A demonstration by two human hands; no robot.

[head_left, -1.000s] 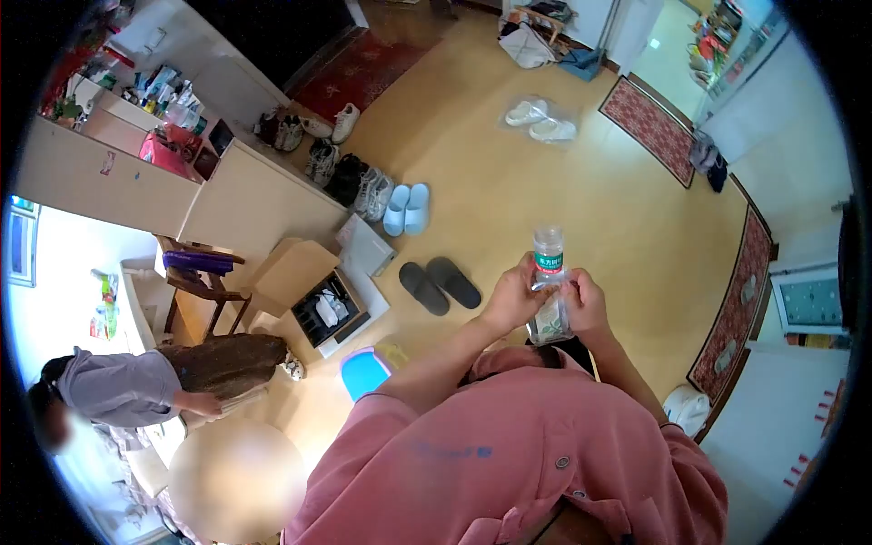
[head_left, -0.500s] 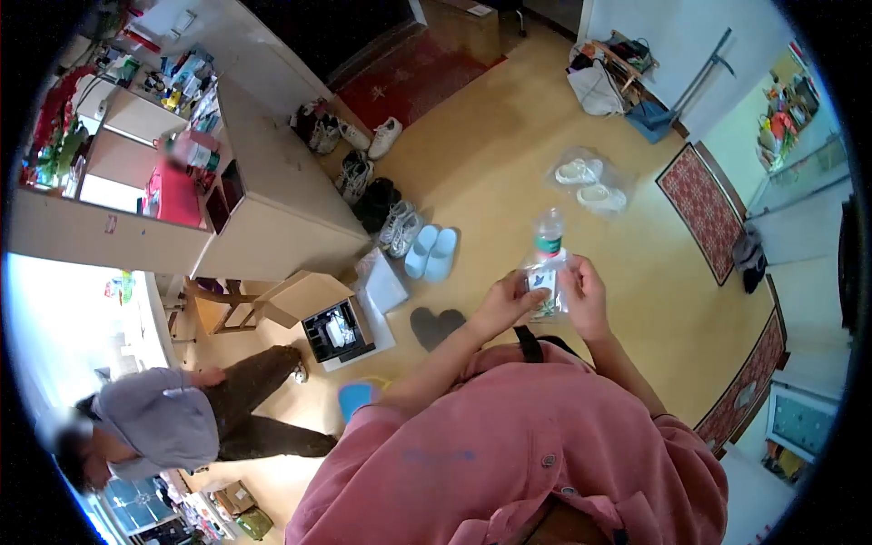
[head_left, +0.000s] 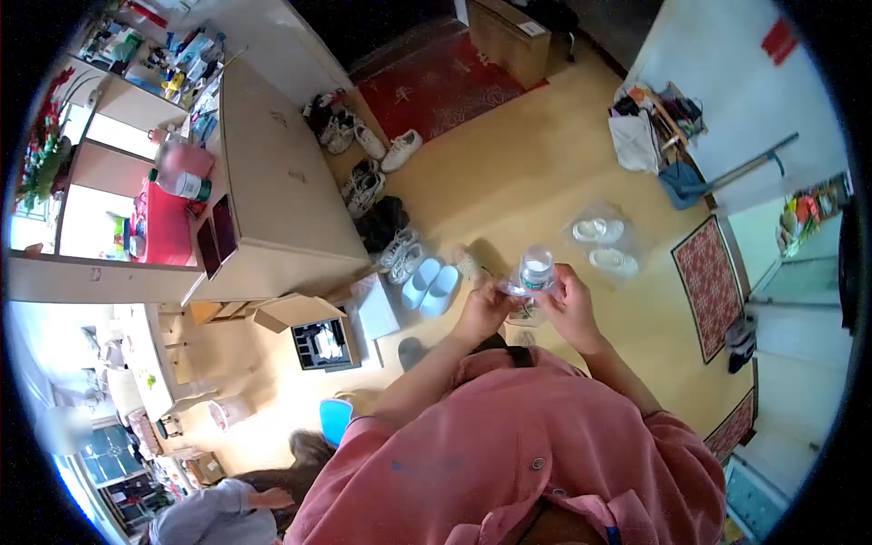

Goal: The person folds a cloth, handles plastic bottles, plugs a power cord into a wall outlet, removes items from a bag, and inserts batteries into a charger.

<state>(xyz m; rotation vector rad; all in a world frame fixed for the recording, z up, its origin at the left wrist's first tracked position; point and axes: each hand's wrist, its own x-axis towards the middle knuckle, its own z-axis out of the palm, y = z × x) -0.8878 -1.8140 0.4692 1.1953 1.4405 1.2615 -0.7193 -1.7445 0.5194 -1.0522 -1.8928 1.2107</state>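
In front of my chest I hold a small clear plastic bottle [head_left: 536, 266] with a green label band. It is tilted, one end turned toward the camera. My right hand [head_left: 572, 311] is closed around the bottle's right side. My left hand [head_left: 481, 312] pinches the edge of a clear plastic bag [head_left: 510, 288] just left of the bottle. Under the bottle, between my hands, a small printed piece [head_left: 524, 314] shows in part; its lower side is blurred.
Light-blue slippers [head_left: 439, 291] and several shoes line the cabinet [head_left: 282, 173]. An open cardboard box [head_left: 324, 343] lies at left. White shoes in plastic [head_left: 606, 247] are on the floor ahead. Another person [head_left: 218, 513] is at lower left. Patterned mats [head_left: 710, 286] lie at right.
The bottle has come lower and tipped toward the camera; the printed card in the bag is now mostly hidden. My view has shifted, and the other person has moved to the bottom edge.
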